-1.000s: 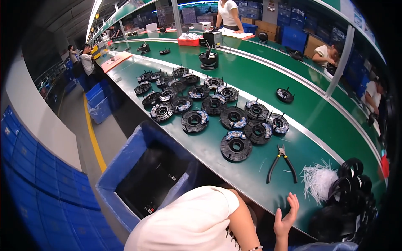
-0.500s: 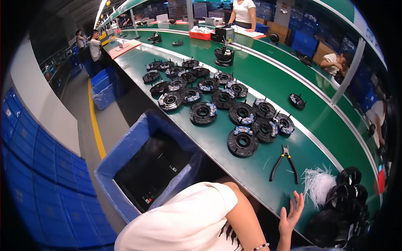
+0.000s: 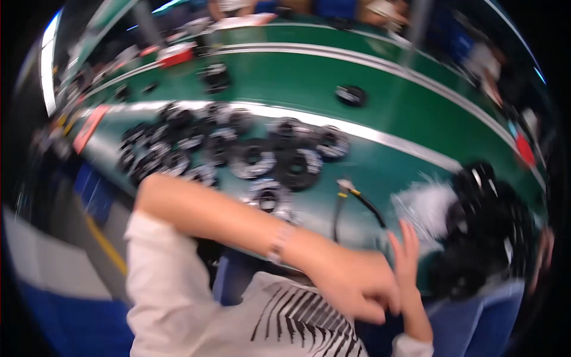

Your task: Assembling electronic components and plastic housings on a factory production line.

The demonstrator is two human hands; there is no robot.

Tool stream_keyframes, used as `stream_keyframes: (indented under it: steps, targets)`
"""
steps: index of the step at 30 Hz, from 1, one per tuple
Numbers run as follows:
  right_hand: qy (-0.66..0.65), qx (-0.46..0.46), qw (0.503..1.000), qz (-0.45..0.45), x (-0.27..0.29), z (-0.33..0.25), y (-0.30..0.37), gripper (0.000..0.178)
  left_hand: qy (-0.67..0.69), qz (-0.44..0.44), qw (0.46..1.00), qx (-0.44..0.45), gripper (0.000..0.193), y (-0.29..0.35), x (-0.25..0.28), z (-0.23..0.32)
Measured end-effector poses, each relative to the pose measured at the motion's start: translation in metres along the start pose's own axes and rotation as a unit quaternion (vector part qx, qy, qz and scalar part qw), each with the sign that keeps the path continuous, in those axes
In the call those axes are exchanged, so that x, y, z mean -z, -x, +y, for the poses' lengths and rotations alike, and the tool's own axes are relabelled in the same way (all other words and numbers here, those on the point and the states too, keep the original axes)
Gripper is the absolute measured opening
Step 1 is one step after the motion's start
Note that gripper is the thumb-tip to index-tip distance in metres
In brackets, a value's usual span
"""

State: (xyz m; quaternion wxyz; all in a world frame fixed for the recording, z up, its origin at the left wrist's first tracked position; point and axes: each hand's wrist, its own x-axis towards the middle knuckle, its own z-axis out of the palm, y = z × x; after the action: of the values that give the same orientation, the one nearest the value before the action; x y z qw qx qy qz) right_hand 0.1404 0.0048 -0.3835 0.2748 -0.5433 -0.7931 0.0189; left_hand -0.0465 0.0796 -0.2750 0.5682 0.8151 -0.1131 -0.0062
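My left arm, with a bracelet at the wrist, crosses in front of my chest. My left hand (image 3: pixel 357 282) is beside my right wrist, its fingers curled in; what they hold, if anything, is hidden. My right hand (image 3: pixel 408 262) is raised at the bench's near edge with fingers stretched up, holding nothing. Beyond my hands lie cutting pliers (image 3: pixel 370 206) with black and yellow handles. A loose heap of thin white strips (image 3: pixel 423 205) lies past my right fingertips. Black round parts (image 3: pixel 296 168), some with blue-and-silver pieces on them, spread over the bench to the left. The view is blurred.
A pile of black rings (image 3: pixel 485 217) stands at the right end of the bench. Behind runs a green belt (image 3: pixel 285 74) carrying one black round part (image 3: pixel 351 96). A red tray (image 3: pixel 176 55) stands farther back. Other people are at the far side.
The view has swung to the right. My left arm has come up across my chest, bringing the left hand into view beside my right wrist. My right hand stays raised with fingers spread.
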Motion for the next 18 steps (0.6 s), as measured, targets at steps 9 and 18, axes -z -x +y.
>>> stream_keyframes:
  steps: [9,18]
  targets:
    - [0.071,-0.113,0.983,-0.126,-0.009,0.006,-0.039,0.094,-0.394,0.358,0.839,0.114,0.022,-0.007,0.232,-0.123]
    - [0.023,-0.082,0.985,-0.152,-0.052,-0.016,-0.073,0.104,-0.365,0.504,0.675,0.397,0.042,-0.007,0.346,-0.260]
